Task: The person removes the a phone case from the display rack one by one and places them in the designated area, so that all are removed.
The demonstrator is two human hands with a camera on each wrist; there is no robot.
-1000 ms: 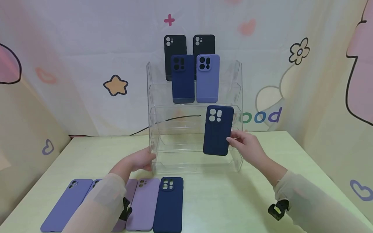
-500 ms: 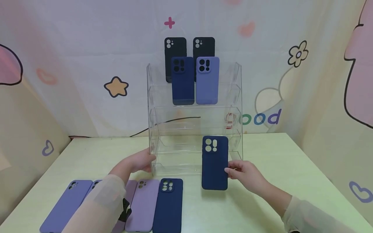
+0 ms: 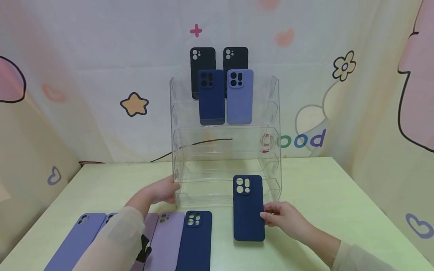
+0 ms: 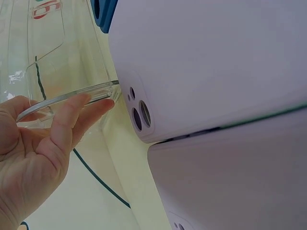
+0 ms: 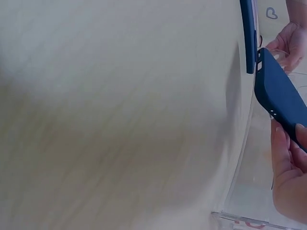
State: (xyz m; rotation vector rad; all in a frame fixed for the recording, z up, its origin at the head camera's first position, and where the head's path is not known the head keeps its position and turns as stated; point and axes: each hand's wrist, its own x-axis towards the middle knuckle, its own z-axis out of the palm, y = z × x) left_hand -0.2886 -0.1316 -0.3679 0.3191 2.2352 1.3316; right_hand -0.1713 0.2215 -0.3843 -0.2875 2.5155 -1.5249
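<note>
My right hand (image 3: 283, 220) pinches a dark blue phone case (image 3: 248, 216) by its right edge, thumb on the near face. The case is upright, camera cut-outs at the top, in front of the lower right of a clear tiered display rack (image 3: 203, 198). In the right wrist view the case (image 5: 280, 93) shows from its bottom end. My left hand (image 3: 162, 190) holds the rack's left side panel low down; the left wrist view shows thumb and fingers (image 4: 76, 120) on either side of the clear edge. On the rack's upper tiers stand two black cases, a blue case (image 3: 211, 103) and a lavender case (image 3: 240, 103).
Several phone cases lie in a row at the table's front left: a dark blue one (image 3: 194, 241), a pale purple one (image 3: 166, 241) and a lavender one (image 3: 76, 241), partly behind my left sleeve. A patterned cloth (image 3: 84, 94) hangs behind the table (image 3: 305, 188).
My right hand has brought the dark blue case down and slightly left, from before the rack's middle tiers to its lower front. The left hand keeps its hold. The head view has tilted slightly.
</note>
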